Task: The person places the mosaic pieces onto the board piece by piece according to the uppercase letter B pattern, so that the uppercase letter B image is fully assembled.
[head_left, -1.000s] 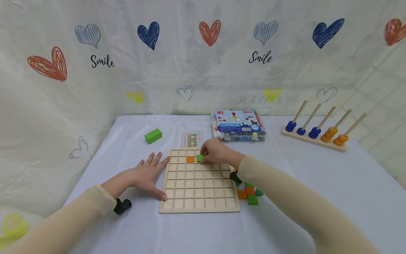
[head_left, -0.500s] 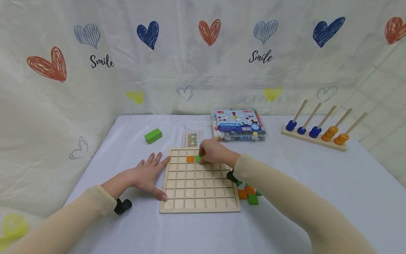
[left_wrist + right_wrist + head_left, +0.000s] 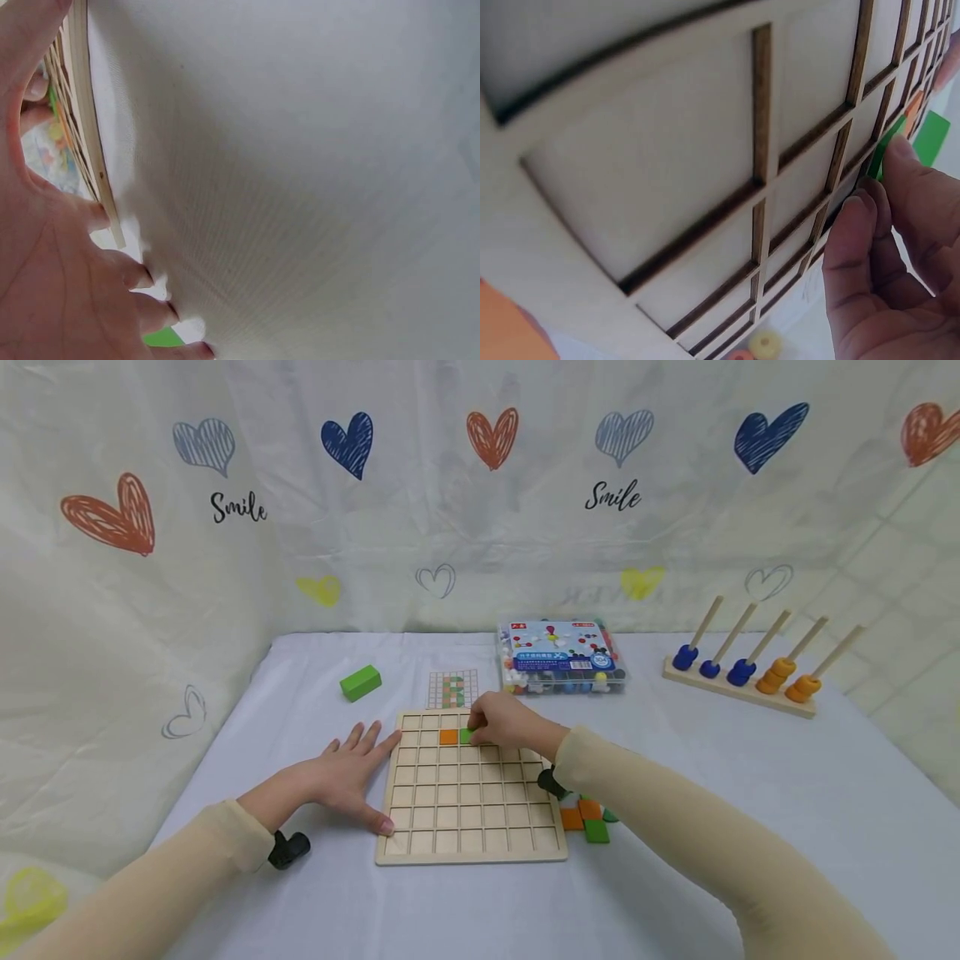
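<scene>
A wooden grid board (image 3: 447, 817) lies flat on the table. My left hand (image 3: 348, 774) is spread beside its left edge, with thumb and index fingertip touching the rim. An orange square tile (image 3: 448, 737) sits in a cell of the second row from the back. At the cell right of it, my right hand (image 3: 510, 722) pinches a green tile (image 3: 465, 737) between thumb and fingers. In the right wrist view the green tile (image 3: 886, 150) stands slightly tilted at the grid; whether it is fully seated I cannot tell.
Loose orange and green tiles (image 3: 596, 832) lie right of the board, partly under the right forearm. Behind the board are a small printed pattern card (image 3: 453, 688) and a clear box of coloured pieces (image 3: 562, 658). A green block (image 3: 361, 682) stands back left; a peg abacus (image 3: 738, 689), back right.
My right hand has moved slightly left with the green tile, bringing it close against the orange tile's cell. The left hand keeps its place at the board's edge.
</scene>
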